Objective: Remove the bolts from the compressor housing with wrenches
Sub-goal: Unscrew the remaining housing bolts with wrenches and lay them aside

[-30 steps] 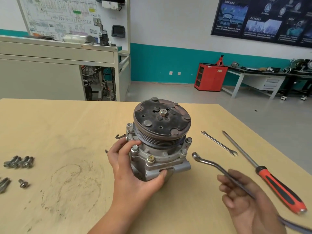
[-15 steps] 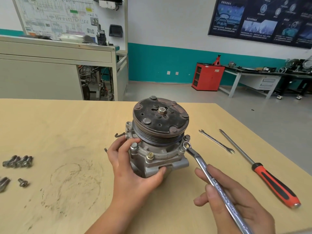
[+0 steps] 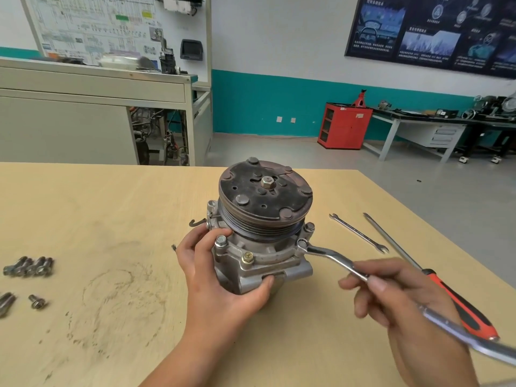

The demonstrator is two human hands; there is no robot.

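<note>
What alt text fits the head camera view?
A left hand steadies a compressor on a wooden table while the right hand holds a ring wrench seated on a housing bolt. Loose bolts lie left; a spanner and screwdriver lie right.

Tail of wrench (image 3: 328, 251) beyond right edge

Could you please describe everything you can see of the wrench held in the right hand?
The ring wrench is a long, shiny, bare-metal bar with an offset bend behind its ring end. That ring sits over a flange bolt on the right side of the compressor. The right hand pinches the shank mid-length; the far end runs off toward the lower right, blurred.
</note>
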